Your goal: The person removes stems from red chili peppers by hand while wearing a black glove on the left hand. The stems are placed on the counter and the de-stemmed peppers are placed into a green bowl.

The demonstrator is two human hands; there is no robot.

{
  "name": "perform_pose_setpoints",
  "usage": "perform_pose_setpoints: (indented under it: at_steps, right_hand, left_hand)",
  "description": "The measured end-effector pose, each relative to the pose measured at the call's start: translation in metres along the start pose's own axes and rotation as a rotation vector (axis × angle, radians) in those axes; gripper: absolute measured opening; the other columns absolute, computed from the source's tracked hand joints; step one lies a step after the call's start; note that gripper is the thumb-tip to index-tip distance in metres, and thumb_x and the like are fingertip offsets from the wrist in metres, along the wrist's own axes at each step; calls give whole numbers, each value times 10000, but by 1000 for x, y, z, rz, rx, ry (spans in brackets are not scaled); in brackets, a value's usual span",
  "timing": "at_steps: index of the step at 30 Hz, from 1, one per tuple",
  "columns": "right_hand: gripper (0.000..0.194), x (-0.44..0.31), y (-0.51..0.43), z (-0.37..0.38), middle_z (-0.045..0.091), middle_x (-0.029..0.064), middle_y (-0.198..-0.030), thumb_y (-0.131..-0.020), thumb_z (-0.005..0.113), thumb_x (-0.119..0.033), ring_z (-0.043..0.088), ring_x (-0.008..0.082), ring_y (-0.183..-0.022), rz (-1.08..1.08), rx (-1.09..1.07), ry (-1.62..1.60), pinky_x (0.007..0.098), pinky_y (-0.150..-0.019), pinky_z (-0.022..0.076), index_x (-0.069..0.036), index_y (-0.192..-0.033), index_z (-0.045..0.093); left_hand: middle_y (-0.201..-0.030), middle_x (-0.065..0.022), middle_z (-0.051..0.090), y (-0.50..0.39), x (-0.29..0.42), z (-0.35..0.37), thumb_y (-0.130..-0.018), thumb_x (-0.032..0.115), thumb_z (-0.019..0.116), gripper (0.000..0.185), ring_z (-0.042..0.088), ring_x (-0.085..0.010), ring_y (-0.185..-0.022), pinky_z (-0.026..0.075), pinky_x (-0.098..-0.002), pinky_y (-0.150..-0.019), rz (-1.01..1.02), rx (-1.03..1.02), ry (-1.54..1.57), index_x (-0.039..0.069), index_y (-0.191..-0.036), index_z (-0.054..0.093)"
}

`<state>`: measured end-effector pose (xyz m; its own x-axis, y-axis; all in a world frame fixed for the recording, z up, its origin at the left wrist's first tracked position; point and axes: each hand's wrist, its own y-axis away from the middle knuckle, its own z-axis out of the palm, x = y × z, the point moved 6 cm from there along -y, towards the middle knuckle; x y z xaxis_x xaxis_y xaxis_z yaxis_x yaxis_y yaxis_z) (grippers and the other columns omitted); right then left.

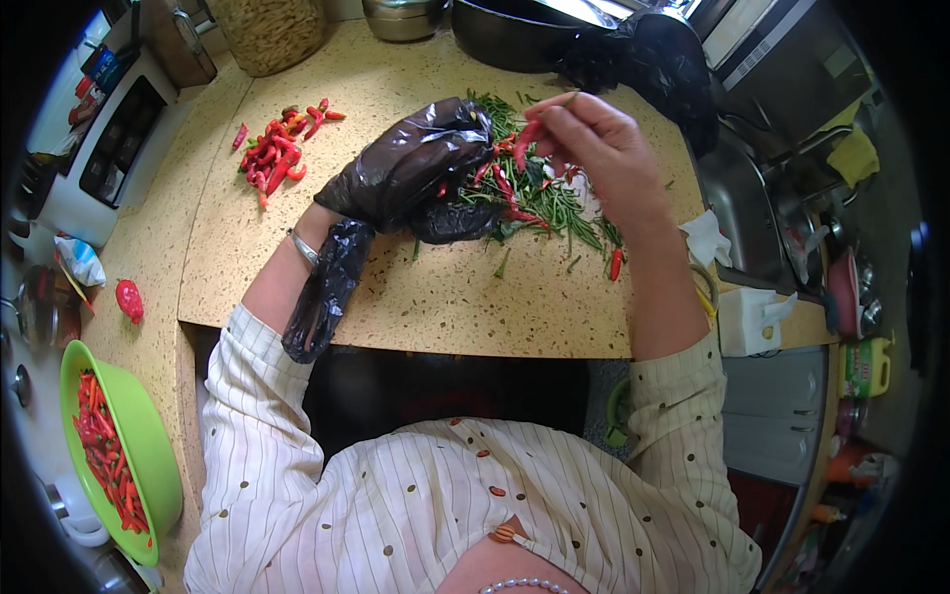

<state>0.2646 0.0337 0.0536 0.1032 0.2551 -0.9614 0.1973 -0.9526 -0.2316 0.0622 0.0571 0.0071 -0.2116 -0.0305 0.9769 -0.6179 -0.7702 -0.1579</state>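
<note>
My left hand (408, 163) is wrapped in a black plastic bag (326, 289), whose loose handle hangs over the wrist. The bag hides the fingers, which are beside a heap of green chili stems (553, 204). Over the heap's far side, my right hand (586, 145) pinches a red chili pepper (525, 143) near its green stem, with the pod hanging down. More red chilies (505, 185) lie among the stems. Left of the bag, a pile of red chilies (273, 156) rests on the speckled countertop (438, 297).
At the lower left stands a green basin (167, 475) of red chilies. A large jar (271, 33), metal pot (404, 18) and black pan (512, 37) line the back. Another black bag (646, 59) lies near the sink (735, 200). Tissues (749, 319) sit at the right.
</note>
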Motion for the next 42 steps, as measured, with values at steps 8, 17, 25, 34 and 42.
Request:
perform_pose_setpoints:
  at_steps: [8, 17, 25, 34, 42]
  right_hand:
    - [64, -4, 1, 46, 604, -2, -875, -966, 722, -35, 565, 65, -770, -275, 110, 179, 213, -676, 478, 4, -979, 672]
    - [164, 30, 0, 29, 616, -55, -812, -1029, 677, -207, 547, 17, -724, 315, -107, -193, 187, -593, 451, -56, -972, 707]
    - [158, 26, -14, -69, 733, 153, -1048, -918, 700, -190, 666, 389, -977, -67, 313, 1208, 473, -926, 542, -105, -1006, 800]
    - [157, 60, -29, -76, 715, 150, -1083, -903, 660, -139, 620, 376, -1051, -35, 334, 1463, 458, -962, 513, -104, -974, 795]
    - [203, 45, -27, -55, 736, 158, -1014, -914, 676, -238, 694, 376, -1004, 119, 232, 1272, 491, -882, 541, -49, -950, 742]
  left_hand:
    - [-1101, 6, 642, 1, 9, 6, -1052, 327, 634, 454, 570, -71, -964, 483, -238, -827, -133, -36, -188, 36, -1390, 552]
    - [-1237, -57, 643, 5, 11, 7, -1035, 242, 617, 384, 600, -155, -1126, 492, -334, -1007, 218, -158, -439, 13, -1340, 567]
    - [-1169, -133, 599, 6, 26, -24, -972, 195, 637, 327, 612, -220, -1022, 512, -328, -935, 634, -38, -988, 9, -1238, 596]
    - [-1168, -67, 622, -4, 13, -19, -977, 151, 653, 353, 604, -138, -1040, 518, -288, -924, 67, -7, -51, 14, -1295, 585]
    - [-1280, -84, 645, 2, 13, -15, -985, 168, 674, 390, 613, -153, -1141, 508, -299, -1001, 242, -33, -190, 33, -1346, 614]
